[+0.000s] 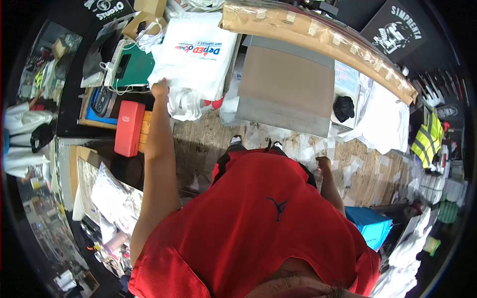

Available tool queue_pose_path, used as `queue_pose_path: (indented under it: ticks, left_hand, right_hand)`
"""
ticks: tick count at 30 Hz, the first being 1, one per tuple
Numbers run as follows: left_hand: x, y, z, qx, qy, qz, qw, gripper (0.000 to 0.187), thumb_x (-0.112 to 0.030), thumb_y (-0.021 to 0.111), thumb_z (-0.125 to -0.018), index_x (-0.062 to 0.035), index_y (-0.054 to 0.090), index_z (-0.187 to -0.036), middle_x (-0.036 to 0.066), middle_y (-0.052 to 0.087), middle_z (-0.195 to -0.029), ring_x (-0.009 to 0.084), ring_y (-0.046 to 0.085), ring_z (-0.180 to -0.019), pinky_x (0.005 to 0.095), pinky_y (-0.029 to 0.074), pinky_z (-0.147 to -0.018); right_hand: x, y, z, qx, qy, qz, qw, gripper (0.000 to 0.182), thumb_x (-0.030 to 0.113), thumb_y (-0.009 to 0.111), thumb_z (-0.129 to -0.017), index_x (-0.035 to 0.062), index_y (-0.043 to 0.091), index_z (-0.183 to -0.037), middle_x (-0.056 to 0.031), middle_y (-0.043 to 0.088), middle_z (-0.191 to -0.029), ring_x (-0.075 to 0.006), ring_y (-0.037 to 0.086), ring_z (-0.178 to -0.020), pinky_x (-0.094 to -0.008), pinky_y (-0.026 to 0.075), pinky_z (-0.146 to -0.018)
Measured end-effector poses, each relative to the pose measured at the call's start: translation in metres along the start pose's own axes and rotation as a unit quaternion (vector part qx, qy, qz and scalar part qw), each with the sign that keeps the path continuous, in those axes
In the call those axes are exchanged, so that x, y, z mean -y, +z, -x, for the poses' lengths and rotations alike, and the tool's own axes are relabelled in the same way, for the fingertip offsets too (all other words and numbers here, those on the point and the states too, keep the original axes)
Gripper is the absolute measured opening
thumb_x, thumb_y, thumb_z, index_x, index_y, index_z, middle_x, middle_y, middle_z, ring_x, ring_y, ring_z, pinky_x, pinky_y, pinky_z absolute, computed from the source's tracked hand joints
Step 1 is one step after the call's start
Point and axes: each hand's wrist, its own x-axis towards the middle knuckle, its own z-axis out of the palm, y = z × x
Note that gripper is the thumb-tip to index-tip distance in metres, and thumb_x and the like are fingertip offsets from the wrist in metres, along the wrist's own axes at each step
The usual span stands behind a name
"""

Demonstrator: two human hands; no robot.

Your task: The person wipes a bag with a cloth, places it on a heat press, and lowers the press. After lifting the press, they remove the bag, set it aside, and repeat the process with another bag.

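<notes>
My left hand (160,89) reaches forward to the near left corner of a white tote bag (194,64). Its fingers look closed at the bag's edge. Blue and red lettering is printed on the bag, which lies flat on a work surface. White strap loops (185,105) hang below its near side. My right hand (324,163) is low beside my body, above the floor, apart from the things on the table. Its fingers are too small and shadowed to read.
A grey-brown flat board (288,79) lies right of the bag, below a long taped cardboard piece (318,30). A red box (130,128) stands by my left forearm. White cloth (382,119) and a black bundle (344,108) lie right. A blue box (370,226) is behind my right arm.
</notes>
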Motion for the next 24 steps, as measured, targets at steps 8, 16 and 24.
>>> queue_pose_path:
  ticks: [8, 16, 24]
  left_hand:
    - [-0.046, -0.034, 0.050, -0.008, -0.203, 0.380, 0.902, 0.039, -0.031, 0.063, -0.096, 0.0080, 0.060, -0.089, 0.010, 0.064, -0.070, 0.0183, 0.060, -0.048, 0.0287, 0.047, -0.041]
    - [-0.040, -0.029, 0.062, -0.052, -0.199, 0.425, 0.881, 0.041, -0.017, 0.073, -0.088, 0.0132, 0.053, -0.108, 0.018, 0.068, -0.083, 0.0249, 0.066, -0.052, 0.0327, 0.049, -0.041]
    - [-0.027, -0.070, 0.010, -0.247, -0.074, 0.004, 0.966, 0.105, -0.069, 0.079, -0.062, 0.0077, 0.049, -0.127, 0.031, 0.056, -0.120, 0.0457, 0.052, -0.116, 0.0526, 0.042, -0.097]
  right_hand:
    - [-0.025, 0.019, -0.015, 0.083, -0.197, 0.000, 0.977, 0.023, 0.026, 0.071, -0.084, 0.0111, 0.067, -0.101, -0.0018, 0.061, -0.077, -0.0132, 0.057, -0.066, -0.0310, 0.050, -0.054]
    - [0.011, 0.015, 0.049, 0.144, 0.029, -0.133, 0.980, 0.016, 0.022, 0.069, -0.087, 0.0098, 0.066, -0.097, -0.0031, 0.061, -0.075, -0.0132, 0.057, -0.060, -0.0283, 0.047, -0.048]
    - [-0.004, -0.003, 0.083, 0.164, 0.072, -0.135, 0.974, 0.011, 0.021, 0.066, -0.090, 0.0110, 0.063, -0.087, -0.0015, 0.059, -0.067, -0.0158, 0.056, -0.054, -0.0303, 0.044, -0.044]
